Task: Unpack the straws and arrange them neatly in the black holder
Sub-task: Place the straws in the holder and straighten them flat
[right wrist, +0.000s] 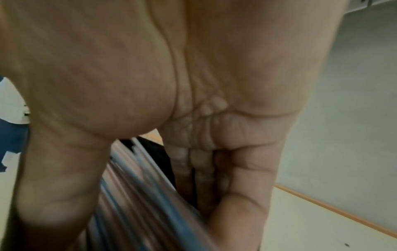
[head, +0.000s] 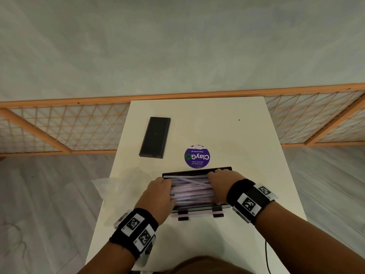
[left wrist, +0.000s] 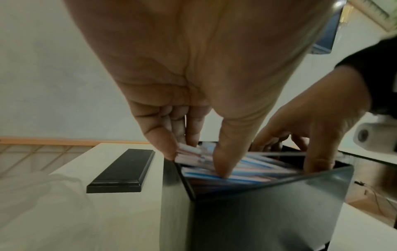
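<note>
- Head view: we are pressing our left hand (head: 158, 192) and right hand (head: 221, 184) against the 2 ends of the straws (head: 190, 191), which are lying between our fingers inside the black holder (head: 197, 171). A few are crossing the pile; squeezing harder is risking kinks.
- Left wrist view: our fingertips (left wrist: 222, 171) are extended, not curled, pushing straw ends; some could be popping over the rim.
- Right wrist view: our fingers (right wrist: 240, 212) are cupping the bundle's end; blur is hiding detail.

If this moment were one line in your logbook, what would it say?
stage: arranging | straws: in black holder, some crossed | left hand, right hand: at the ends | lid: off
</note>
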